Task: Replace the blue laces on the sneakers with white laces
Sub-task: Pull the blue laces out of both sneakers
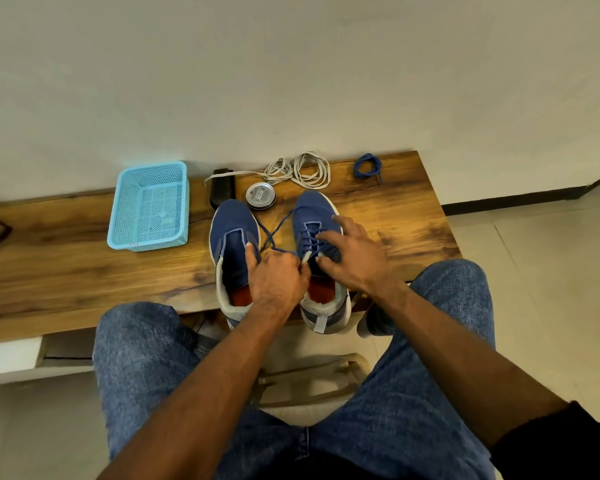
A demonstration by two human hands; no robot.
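A home, likely an entryway or hall: a low wooden bench stands against a plain pale wall with dark skirting, over a tiled floor. On the bench sit a shoe-polish tin and a blue plastic basket.

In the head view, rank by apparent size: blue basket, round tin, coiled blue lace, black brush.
Largest to smallest as they look:
1. blue basket
2. black brush, though partly hidden behind the left sneaker
3. round tin and coiled blue lace: too alike to rank.
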